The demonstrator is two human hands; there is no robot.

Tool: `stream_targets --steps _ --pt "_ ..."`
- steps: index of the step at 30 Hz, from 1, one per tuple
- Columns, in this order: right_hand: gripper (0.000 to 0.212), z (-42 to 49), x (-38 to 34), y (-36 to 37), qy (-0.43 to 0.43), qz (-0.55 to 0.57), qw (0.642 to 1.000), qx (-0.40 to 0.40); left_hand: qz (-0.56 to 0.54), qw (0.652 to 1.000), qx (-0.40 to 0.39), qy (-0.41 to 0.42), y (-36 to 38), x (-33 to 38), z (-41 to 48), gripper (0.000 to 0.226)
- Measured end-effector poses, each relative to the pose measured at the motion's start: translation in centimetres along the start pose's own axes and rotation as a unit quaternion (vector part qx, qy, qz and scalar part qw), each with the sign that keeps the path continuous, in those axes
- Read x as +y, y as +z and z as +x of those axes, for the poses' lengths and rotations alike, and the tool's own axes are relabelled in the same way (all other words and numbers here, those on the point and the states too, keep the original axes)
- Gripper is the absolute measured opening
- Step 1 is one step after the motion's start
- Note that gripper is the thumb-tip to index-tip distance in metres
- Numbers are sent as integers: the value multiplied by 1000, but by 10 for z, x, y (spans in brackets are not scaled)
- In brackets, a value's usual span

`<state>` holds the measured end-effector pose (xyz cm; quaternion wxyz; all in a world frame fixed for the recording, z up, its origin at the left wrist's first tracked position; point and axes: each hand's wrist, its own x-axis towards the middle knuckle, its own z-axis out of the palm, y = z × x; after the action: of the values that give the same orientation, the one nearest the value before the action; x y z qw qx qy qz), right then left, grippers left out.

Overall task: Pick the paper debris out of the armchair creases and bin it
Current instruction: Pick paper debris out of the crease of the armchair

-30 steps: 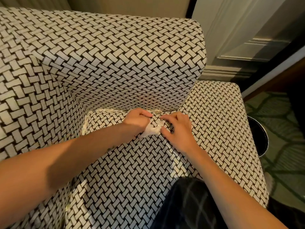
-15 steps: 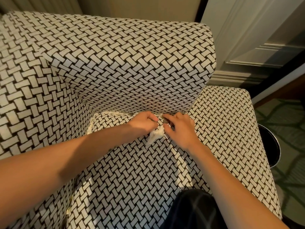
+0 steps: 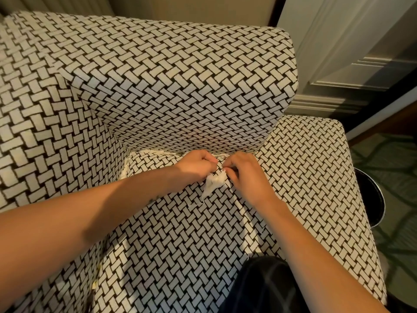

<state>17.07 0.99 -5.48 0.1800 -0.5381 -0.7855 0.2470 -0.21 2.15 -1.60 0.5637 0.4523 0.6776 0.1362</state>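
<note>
— What has changed over there?
— The two hands have drawn closer together at the back of the seat. The paper wad (image 3: 214, 184) is bunched narrower between them than it was a second ago.
— Where does it lie?
— On the seat cushion (image 3: 180, 240) of the armchair (image 3: 180, 75), just in front of the crease under the backrest. It sits between the hands and touches both, with a thin tail trailing toward the front of the seat.
— Who has hold of it?
— Both do. The left hand (image 3: 196, 166) has its fingers curled in, and the wad comes out from under them. The right hand (image 3: 246, 175) is curled too, its fingertips pinching the wad's upper edge.
— Can you see everything?
— No. The fingertips of both hands are tucked under, so I cannot tell how much paper is inside the grip. There is a pale ragged line (image 3: 153, 152) along the crease to the left of the left hand, and I cannot tell whether it is paper or the chair's trim.
— And further out?
— A dark round bin (image 3: 374, 195) stands on the floor to the right, well apart from the wad and mostly hidden behind the armrest (image 3: 316, 177). Some dark checked cloth (image 3: 266, 285) is cut off by the bottom edge.
</note>
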Motion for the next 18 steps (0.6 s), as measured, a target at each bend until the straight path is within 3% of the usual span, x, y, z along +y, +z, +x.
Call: stream_targets --steps 3,6,9,13,18 --pt "10 -3 -4 4 10 23 999 23 23 999 -35 -1 -1 4 -3 26" --pt "13 -3 -9 4 94 122 988 33 61 991 -118 -1 -6 10 -9 41" --pt "19 -5 -11 2 126 161 978 34 187 972 -144 21 -6 8 -12 57" --pt "15 -8 -15 -1 161 204 965 40 315 940 -81 107 2 -3 -12 41" --pt "11 -14 -26 -13 193 263 944 43 335 930 -85 122 -1 0 -16 23"
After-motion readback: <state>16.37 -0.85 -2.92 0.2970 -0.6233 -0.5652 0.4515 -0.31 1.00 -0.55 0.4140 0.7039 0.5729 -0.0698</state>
